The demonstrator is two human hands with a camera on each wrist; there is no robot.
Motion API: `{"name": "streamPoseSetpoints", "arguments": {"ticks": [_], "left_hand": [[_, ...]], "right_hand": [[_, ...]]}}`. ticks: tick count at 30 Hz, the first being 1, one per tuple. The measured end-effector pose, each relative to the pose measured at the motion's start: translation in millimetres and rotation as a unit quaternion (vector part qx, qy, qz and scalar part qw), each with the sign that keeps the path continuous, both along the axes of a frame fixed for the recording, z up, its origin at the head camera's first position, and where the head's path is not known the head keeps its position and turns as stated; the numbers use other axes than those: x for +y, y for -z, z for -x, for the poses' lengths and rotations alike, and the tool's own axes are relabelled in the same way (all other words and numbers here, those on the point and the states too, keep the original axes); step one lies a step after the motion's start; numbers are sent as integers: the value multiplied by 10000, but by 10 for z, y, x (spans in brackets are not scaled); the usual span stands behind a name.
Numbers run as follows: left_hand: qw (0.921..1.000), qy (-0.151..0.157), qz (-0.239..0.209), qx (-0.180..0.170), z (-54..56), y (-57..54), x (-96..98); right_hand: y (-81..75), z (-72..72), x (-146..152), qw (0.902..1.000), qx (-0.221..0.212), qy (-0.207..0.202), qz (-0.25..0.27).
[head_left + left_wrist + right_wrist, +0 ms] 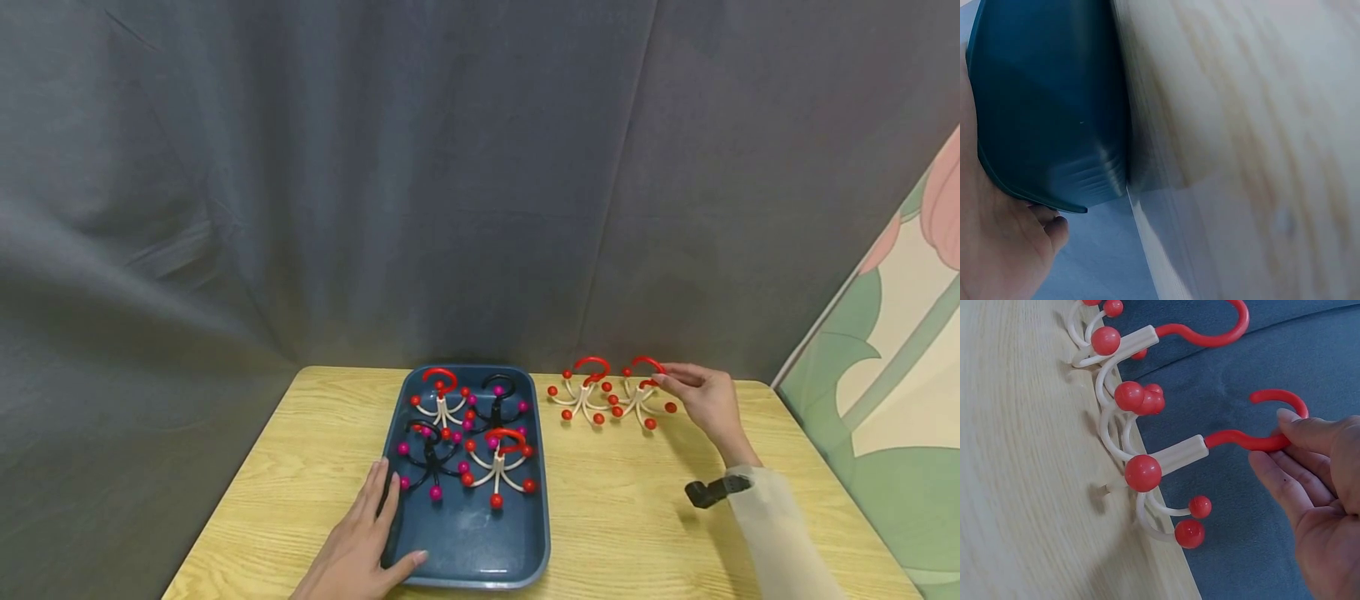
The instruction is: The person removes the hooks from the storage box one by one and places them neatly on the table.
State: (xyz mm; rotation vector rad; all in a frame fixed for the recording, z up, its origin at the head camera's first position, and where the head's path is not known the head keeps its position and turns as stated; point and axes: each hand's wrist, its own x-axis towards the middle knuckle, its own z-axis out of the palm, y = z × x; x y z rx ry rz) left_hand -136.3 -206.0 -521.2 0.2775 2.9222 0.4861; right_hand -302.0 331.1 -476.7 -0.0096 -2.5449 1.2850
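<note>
Near the far edge of the pale wood-grain surface [622, 517], right of the dark blue tray [472, 546], the right hand [701, 396] pinches the curved red hook of a white ball-tipped hanger [638, 396], thumb against fingers, the opening between them closed down to the hook's thickness. The left hand [360, 533] lies spread along the tray's left rim, fingers nearly straight and thumb out over the near corner, steadying it by touch rather than grasping. Just beside the pinched hanger stands a matching white neighbour [584, 396]; their red balls crowd together, and whether they touch or are hooked into each other cannot be told. Inside the tray are two more of the white kind, a far one [441, 407] and a near one [498, 461], plus two black hangers with magenta balls, one at the far right [497, 410] and one nearer left [430, 454]. For good handling, a light, firm pinch high on the hook seems right: it leaves the splayed arms free, though the piece may swing or twist. Any lift would best go straight up and slightly away from the neighbour, so that the curved arms part without dragging it along, while flat pressure on the rim should stop the tray sliding. No brand, label or writing can be read on hangers or tray.
</note>
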Motion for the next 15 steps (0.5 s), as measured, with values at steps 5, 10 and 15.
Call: {"name": "streamPoseSetpoints", "arguments": {"ticks": [5,10,15], "left_hand": [[10000,-30,-4,-44,3,-2,1],[9999,-72,-7,-96,2,-2,12],[9999,-76,-19,-101,3,-13,17]], "right_hand": [[30,10,21,10000,-71,-53,16],[22,19,52,9997,-149,-174,-37],[-4,48,80,9991,-75,-290,-309]]}}
